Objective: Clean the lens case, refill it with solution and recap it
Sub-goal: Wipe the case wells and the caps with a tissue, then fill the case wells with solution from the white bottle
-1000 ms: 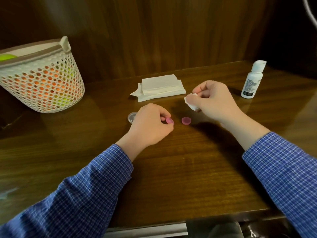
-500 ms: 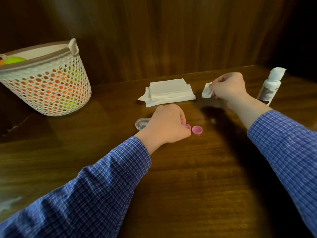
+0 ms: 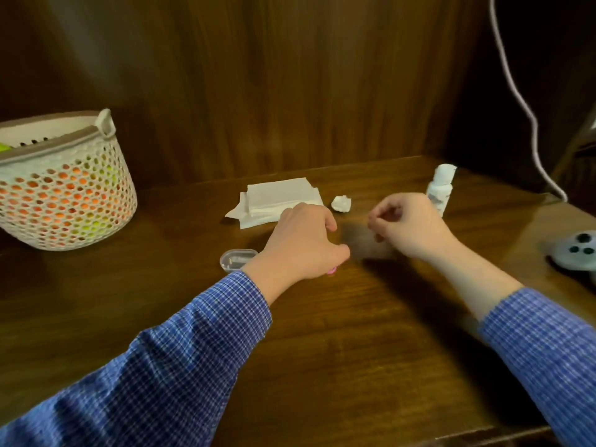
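Left hand [image 3: 304, 241] sits knuckles-up on the table [image 3: 338, 350], fingers curled down over something pink [image 3: 332, 270]; only a sliver of pink shows under the palm edge, so I can't tell whether it's gripping it or just covering it. Right hand [image 3: 408, 225] hovers just right of it, fingers loosely curled, blurred, nothing visibly held. Clear lens case [image 3: 237, 258] lies on the table touching the left wrist side, just left of the hand. Crumpled tissue wad [image 3: 341, 203] lies on the table behind and between the 2 hands, just right of the stack of folded tissues [image 3: 279, 198]. Solution bottle [image 3: 441, 185] stands upright, capped, right behind the right hand. Further out I see a perforated white basket [image 3: 64, 188] at far left with orange and green contents, a grey controller [image 3: 577, 253] at the right edge, and a white cable [image 3: 519, 101] hanging down the back right.
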Action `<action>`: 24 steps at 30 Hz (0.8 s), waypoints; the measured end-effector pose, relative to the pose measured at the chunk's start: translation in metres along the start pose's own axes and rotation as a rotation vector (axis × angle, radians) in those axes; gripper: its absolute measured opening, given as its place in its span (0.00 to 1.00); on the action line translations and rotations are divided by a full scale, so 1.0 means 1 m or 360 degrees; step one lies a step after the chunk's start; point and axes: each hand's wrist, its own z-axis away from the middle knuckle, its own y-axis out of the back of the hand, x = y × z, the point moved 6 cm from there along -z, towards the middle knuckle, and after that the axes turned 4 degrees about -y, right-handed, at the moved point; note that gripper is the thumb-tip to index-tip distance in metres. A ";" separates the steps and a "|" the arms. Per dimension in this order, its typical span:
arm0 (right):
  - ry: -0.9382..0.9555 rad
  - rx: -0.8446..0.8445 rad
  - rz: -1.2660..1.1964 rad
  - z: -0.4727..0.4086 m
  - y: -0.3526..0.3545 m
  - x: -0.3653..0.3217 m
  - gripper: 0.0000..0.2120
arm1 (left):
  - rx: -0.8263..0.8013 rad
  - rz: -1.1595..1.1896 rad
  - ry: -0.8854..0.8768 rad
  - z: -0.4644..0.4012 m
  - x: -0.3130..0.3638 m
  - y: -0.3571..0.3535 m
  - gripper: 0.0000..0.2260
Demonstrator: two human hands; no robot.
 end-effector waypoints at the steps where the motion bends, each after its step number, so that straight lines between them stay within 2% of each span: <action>1: -0.0004 0.0026 -0.0013 0.013 0.009 0.005 0.09 | 0.0005 0.0028 -0.0016 0.000 0.005 0.000 0.17; 3: -0.0051 0.0148 -0.0125 0.032 0.031 0.020 0.08 | -0.0002 0.0060 -0.0039 0.000 0.014 -0.002 0.15; 7: -0.0362 0.0565 -0.0498 0.038 0.077 0.058 0.05 | -0.0059 0.0089 -0.0068 0.000 0.028 -0.009 0.14; 9: -0.0486 0.0580 -0.0567 0.027 0.083 0.071 0.14 | -0.0070 0.0087 -0.0087 -0.001 0.035 -0.014 0.13; 12: -0.0567 0.0455 -0.0511 0.002 0.074 0.080 0.31 | -0.0072 0.0091 -0.0118 -0.002 0.045 -0.017 0.13; 16: -0.0608 0.0426 -0.0372 -0.025 0.060 0.085 0.40 | -0.0073 0.0083 -0.0124 -0.005 0.048 -0.016 0.13; 18: -0.0602 0.0432 -0.0328 -0.034 0.055 0.087 0.39 | -0.0076 0.0093 -0.0099 -0.006 0.046 -0.014 0.12; 24: -0.0509 0.0413 -0.0150 -0.046 0.050 0.091 0.28 | -0.0064 0.0142 -0.0044 -0.002 0.040 -0.002 0.11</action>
